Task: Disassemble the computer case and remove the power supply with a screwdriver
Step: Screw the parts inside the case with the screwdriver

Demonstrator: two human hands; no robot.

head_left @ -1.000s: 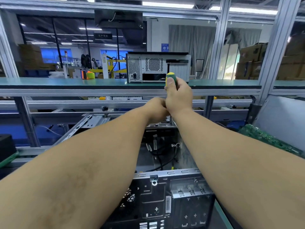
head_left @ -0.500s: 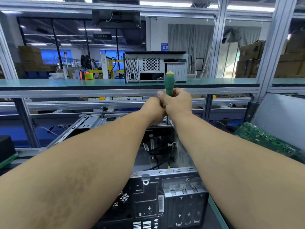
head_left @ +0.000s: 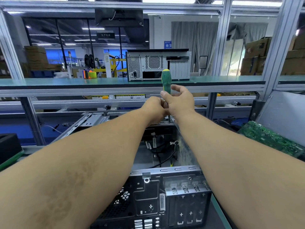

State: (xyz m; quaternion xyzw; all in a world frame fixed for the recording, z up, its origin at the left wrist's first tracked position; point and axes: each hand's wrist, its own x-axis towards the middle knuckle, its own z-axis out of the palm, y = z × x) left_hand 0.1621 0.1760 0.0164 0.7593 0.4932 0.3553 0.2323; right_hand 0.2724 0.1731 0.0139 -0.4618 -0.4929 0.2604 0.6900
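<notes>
The open computer case [head_left: 165, 195] lies on the bench in front of me, with cables [head_left: 158, 149] showing inside. At its far end a screwdriver [head_left: 165, 78] with a green and yellow handle stands upright, tip down and hidden behind my hands. My left hand [head_left: 154, 108] is closed low around its shaft. My right hand [head_left: 180, 101] holds the lower handle loosely, with the thumb on it and the fingers spread. The power supply is hidden beneath my hands and arms.
A second computer case [head_left: 158, 65] stands on the green shelf [head_left: 66, 81] above. A green circuit board [head_left: 272, 139] leans at the right. Black foam [head_left: 8, 147] sits at the left edge. Aluminium frame posts [head_left: 221, 47] surround the bench.
My right hand has slid down from the top of the handle and loosened its fingers, so more green handle shows. My left hand stays closed near the shaft.
</notes>
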